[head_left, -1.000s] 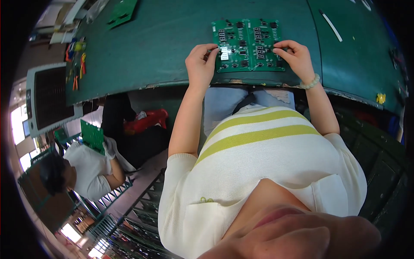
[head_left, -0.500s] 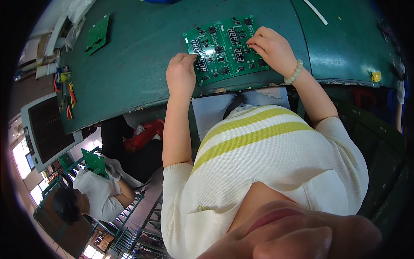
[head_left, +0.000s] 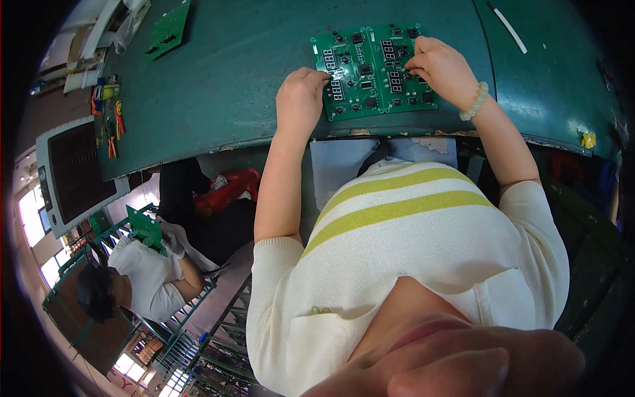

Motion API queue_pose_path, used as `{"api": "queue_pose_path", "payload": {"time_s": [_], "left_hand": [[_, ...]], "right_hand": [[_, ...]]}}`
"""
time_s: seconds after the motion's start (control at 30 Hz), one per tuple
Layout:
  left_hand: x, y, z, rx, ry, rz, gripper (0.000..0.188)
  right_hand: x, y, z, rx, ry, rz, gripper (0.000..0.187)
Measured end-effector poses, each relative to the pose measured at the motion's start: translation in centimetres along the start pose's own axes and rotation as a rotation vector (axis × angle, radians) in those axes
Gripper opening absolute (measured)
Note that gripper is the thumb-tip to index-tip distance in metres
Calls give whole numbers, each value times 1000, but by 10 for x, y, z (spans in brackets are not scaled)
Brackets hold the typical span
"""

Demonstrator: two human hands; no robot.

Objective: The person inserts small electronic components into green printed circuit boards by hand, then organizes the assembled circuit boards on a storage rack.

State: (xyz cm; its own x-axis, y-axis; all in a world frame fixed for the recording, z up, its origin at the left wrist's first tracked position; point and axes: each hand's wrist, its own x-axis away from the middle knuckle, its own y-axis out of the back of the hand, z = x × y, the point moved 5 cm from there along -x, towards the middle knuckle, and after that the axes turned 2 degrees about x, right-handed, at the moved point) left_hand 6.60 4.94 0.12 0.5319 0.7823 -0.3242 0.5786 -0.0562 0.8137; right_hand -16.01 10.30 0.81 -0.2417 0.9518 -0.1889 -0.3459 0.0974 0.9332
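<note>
A green circuit board (head_left: 379,98) lies on the green-topped table in front of me. It is two joined panels with white-segment digit displays, black buttons and small chips. My left hand (head_left: 299,99) is closed at the board's left edge, fingertips pinched beside the two left displays. My right hand (head_left: 444,71), with a bead bracelet on its wrist, reaches over the right panel. Its thumb and fingers are pinched close to the right displays. Whatever lies between either hand's fingertips is too small or hidden to make out.
Another green board (head_left: 168,30) lies far left on the table (head_left: 225,86). Hand tools (head_left: 118,119) hang at its left edge. A white stick (head_left: 509,30) lies far right, a yellow lump (head_left: 588,140) near the right edge. At lower left, a gloved co-worker (head_left: 155,278) holds a board.
The whole view has shifted, so board and hands appear farther right and slightly higher. Both hands keep about the same places on the board, fingers still pinched.
</note>
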Motion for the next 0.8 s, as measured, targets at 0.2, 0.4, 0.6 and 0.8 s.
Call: {"api": "queue_pose_path", "payload": {"time_s": [0.2, 0.4, 0.6, 0.8], "left_hand": [[-5, -4, 6, 16, 25, 68, 7], [1, 8, 0, 177, -9, -18, 13], [-2, 27, -49, 398, 36, -247, 12], [2, 8, -92, 329, -240, -130, 17]], "right_hand": [[-11, -6, -12, -52, -94, 161, 12], [6, 3, -22, -644, -89, -13, 26], [22, -17, 3, -1885, -391, 118, 28], [25, -27, 41, -1949, -529, 86, 23]]}}
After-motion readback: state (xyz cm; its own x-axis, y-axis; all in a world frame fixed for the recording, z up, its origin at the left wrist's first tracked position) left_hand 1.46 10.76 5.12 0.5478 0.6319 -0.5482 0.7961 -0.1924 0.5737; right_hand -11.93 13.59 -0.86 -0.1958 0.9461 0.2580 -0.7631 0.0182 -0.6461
